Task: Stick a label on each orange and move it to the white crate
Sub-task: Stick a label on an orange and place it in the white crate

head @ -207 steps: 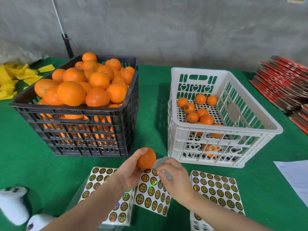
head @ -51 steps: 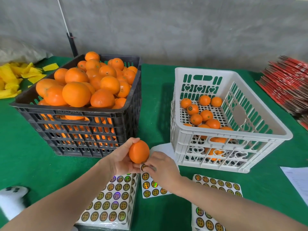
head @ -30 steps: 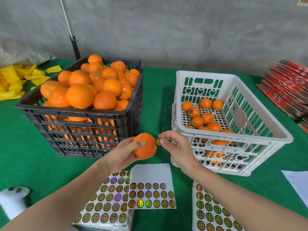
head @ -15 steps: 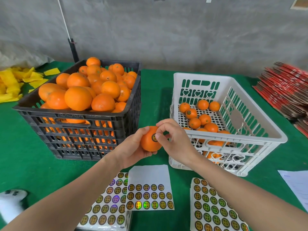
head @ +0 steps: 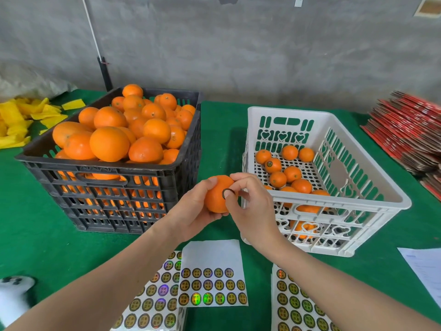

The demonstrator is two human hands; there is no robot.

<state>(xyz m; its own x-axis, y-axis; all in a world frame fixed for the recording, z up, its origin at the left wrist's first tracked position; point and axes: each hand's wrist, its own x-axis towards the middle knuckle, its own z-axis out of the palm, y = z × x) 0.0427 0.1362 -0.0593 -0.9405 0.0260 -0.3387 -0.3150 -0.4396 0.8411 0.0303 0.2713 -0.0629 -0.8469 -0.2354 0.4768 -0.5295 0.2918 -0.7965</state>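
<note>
My left hand [head: 194, 211] grips an orange [head: 216, 198] in mid-air between the two crates. A round dark label [head: 226, 193] sits on the orange's side, and the thumb of my right hand [head: 249, 206] presses on it. The black crate [head: 114, 185] at the left is heaped with oranges [head: 109, 143]. The white crate [head: 355, 204] at the right holds several oranges [head: 284, 174], one showing a label. Sheets of round labels [head: 210, 286] lie on the green cloth just below my hands.
A second label sheet [head: 298, 304] lies at the lower right and a stack of sheets [head: 152, 304] at the lower left. Yellow wrappers [head: 21, 120] are piled at the far left, red-edged flat cartons [head: 410, 134] at the far right, a white paper [head: 427, 268] beside them.
My right hand lifted a label from the sheet, carried it up and put it on the orange; the thumb now presses on it. Both hands rose toward the crates.
</note>
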